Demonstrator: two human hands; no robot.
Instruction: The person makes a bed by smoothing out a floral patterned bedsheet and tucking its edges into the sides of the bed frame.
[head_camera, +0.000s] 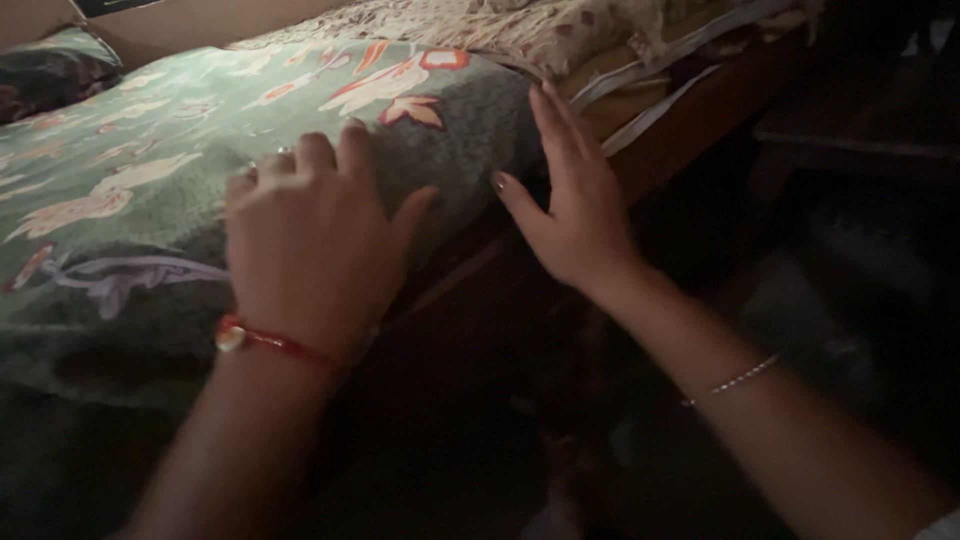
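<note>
We see the left hand (305, 235) lying flat, palm down, on the green flowered blanket (150, 190), its fingers (318, 152) close together and holding nothing, only pressing the cloth; it looks like it keeps the thick fabric steady at the bed's edge; a red thread bracelet (262, 340) sits on its wrist. The right hand (570, 205) stands at about three o'clock from the left one, open, with fingers stretched toward twelve o'clock and the thumb spread to nine o'clock; it touches the rolled side of the blanket where this hangs over the wooden bed frame (690, 120), gripping nothing; a thin bead bracelet (735, 380) is on that forearm. At twelve o'clock lies a pale patterned sheet (520, 30); a dark pillow (50, 70) rests at ten o'clock; the floor below is too dark to tell.
</note>
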